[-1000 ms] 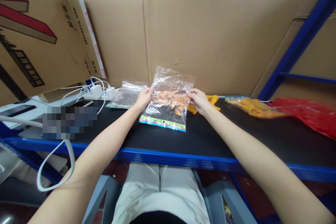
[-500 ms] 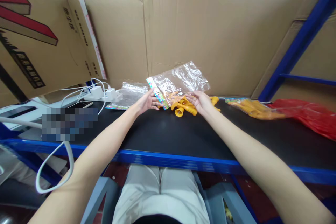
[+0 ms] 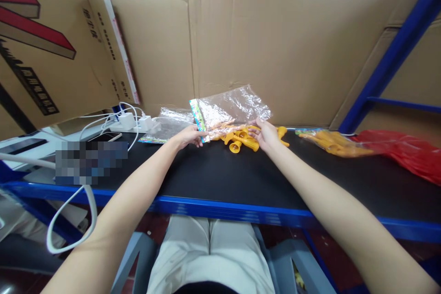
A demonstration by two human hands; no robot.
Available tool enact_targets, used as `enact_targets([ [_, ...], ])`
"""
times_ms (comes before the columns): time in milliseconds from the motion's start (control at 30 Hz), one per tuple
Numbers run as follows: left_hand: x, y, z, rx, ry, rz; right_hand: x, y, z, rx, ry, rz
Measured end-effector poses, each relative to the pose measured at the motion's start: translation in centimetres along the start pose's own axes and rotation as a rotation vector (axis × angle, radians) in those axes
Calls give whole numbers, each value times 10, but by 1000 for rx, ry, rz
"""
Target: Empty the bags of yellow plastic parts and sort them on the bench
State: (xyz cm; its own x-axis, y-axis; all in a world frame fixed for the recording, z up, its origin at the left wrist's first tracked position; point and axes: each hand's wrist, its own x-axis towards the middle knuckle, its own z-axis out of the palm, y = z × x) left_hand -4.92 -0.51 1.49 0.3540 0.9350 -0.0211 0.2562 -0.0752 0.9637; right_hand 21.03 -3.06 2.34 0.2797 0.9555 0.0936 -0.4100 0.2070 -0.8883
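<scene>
A clear plastic bag (image 3: 237, 103) with a colourful printed header strip is held up, tilted, in front of the cardboard. My left hand (image 3: 190, 137) is closed on the lower end of its header strip. My right hand (image 3: 265, 134) pinches the bag's lower right edge between thumb and fingers. Under and behind the bag lie several yellow plastic horn-shaped pieces (image 3: 241, 141), some seen through the film. Whether any are inside the bag I cannot tell.
More clear bags (image 3: 168, 124) lie left of my left hand. At right are a filled bag of yellow pieces (image 3: 330, 142) and a red plastic bag (image 3: 403, 151). White chargers and cables (image 3: 127, 121) sit at left. A blue rail (image 3: 234, 210) edges the black tabletop.
My left hand has gone from spread fingers to a grip on the header strip. The bag has lowered slightly and shifted left. My right hand has barely moved.
</scene>
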Motion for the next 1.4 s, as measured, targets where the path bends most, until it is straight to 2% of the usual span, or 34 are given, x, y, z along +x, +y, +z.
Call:
enact_targets([
  [100, 1, 0, -1, 43, 44, 18, 2, -1, -1, -25, 0, -47],
  [167, 3, -3, -2, 96, 85, 88, 4, -3, -3, -26, -12, -64],
  [233, 7, -8, -4, 211, 189, 237, 5, -6, -4, -11, -3, -67],
  [333, 10, -15, -6, 553, 384, 533, 5, -8, -4, 5, 24, -56],
  [400, 8, -15, -5, 803, 427, 674, 3, -8, -3, 0, 19, -53],
  [533, -4, -5, 9, 1151, 348, 804, 0, -7, 0, -13, -17, -74],
  [633, -11, 4, 22, 1320, 261, 885, 0, -11, -2, -2, -14, -103],
  [767, -13, 9, 34, 1401, 170, 980, 4, -20, -7, 18, 22, -134],
  [867, -14, 12, 35, 1391, 208, 1010, 6, -24, -8, 4, 22, -152],
  [967, -19, 20, 35, 1384, 296, 953, 4, -26, -7, -8, 34, -177],
  [1100, -29, 32, 36, 1391, 425, 749, 1, -27, -6, -42, 13, -185],
  [1300, -32, 30, 31, 1467, 557, 285, 2, -24, -7, -88, 7, -163],
  [1400, -29, 23, 23, 1537, 574, 54, 4, -20, -7, -136, 7, -144],
])
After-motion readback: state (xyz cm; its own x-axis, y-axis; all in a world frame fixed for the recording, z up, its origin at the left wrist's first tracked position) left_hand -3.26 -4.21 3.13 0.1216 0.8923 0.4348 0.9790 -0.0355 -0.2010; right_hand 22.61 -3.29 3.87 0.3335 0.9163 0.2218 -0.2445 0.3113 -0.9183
